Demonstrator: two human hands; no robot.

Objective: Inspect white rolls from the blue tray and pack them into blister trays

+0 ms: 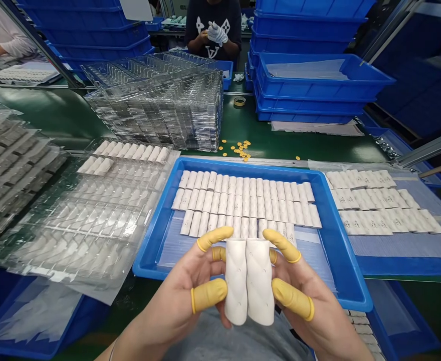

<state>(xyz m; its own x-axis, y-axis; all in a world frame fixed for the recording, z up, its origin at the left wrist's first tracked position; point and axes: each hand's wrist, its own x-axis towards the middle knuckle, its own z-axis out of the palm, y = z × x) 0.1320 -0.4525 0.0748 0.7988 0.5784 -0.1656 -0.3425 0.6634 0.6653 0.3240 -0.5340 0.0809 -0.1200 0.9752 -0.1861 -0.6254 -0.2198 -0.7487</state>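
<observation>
Side by side and upright, two white sleeve-like pieces with a faint wavy relief are held up close to me. My left hand (181,288) closes its thumb and fingers on the left white piece (236,283). The right white piece (260,283) is gripped the same way by my right hand (305,288). Yellow finger cots cover the thumbs and several fingertips. Behind my hands, a blue tray (156,220) holds rows of similar white pieces (243,188) on a pale sheet. My fingers and the held pieces hide part of its front row.
At left lies a clear plastic blister tray (103,210) with several white pieces, before a tall stack of clear trays (168,110). More white pieces (378,200) lie at right. Blue bins (318,90), yellow finger cots (241,148) and a tape roll (239,102) are farther back. A person (213,30) works opposite.
</observation>
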